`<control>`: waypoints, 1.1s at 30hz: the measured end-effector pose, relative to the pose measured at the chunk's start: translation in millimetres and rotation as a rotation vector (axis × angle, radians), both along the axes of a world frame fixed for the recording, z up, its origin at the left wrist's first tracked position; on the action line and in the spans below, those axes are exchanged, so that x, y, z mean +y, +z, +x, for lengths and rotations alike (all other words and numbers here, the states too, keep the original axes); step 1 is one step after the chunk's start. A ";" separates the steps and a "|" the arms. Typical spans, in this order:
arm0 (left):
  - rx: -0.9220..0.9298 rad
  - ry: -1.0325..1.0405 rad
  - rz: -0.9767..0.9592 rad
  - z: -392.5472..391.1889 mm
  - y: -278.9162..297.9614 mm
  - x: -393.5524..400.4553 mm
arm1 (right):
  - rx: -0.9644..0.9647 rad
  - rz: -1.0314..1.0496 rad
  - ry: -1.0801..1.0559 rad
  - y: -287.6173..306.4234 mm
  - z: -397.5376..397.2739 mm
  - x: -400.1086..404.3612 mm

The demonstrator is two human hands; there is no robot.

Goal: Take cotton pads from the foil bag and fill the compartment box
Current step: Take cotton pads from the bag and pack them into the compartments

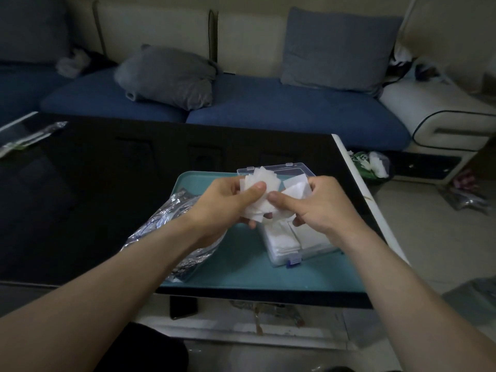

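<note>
Frame centre — left hand point(225, 204) and right hand point(316, 205), fingers curled, pinching fanned cotton pads point(261, 183) above open compartment box point(284, 245); foil bag point(171, 226) lower left.

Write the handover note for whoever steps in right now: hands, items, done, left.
Left hand: grips a fanned stack of white square cotton pads.
Right hand: pinches the same stack, over the box.
Clear plastic compartment box: lid open, on the teal tray, some near compartments already hold pads.
Crinkled silver foil bag: on the tray's left side, under the left forearm.
Left: square up the stack, seat it, keep filling.
</note>
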State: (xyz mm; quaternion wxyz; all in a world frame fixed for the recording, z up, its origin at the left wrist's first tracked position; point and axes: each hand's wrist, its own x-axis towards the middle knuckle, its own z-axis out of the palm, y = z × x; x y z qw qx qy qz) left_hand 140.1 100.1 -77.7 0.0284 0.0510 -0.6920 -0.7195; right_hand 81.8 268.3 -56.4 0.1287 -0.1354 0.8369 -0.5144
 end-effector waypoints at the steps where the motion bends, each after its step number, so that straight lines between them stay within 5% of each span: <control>1: -0.002 0.031 -0.019 -0.5 -0.6 0.3 | -0.024 -0.016 0.016 -0.2 -0.8 1.6; 7: -0.007 0.223 -0.249 -3.2 -1.7 -7.7 | -0.384 -0.287 0.119 6.8 -3.9 14.0; 12: -0.010 0.172 -0.456 -3.0 -3.4 -9.7 | -0.157 -0.188 0.133 10.6 -3.9 21.1; 18: -0.144 -0.176 -0.219 -1.0 -6.0 -7.2 | 0.054 -0.068 0.285 7.0 -6.9 20.7; 24: -0.192 -0.365 0.058 5.5 5.0 -4.6 | 0.189 -0.094 0.147 -3.6 -6.3 10.2; 29: -0.126 -0.262 0.000 5.6 -1.8 -4.5 | 0.267 -0.206 -0.123 -1.9 -6.8 11.2; 33: -0.070 -0.059 0.050 2.7 -1.9 2.2 | 0.011 -0.409 -0.125 6.4 -0.2 13.4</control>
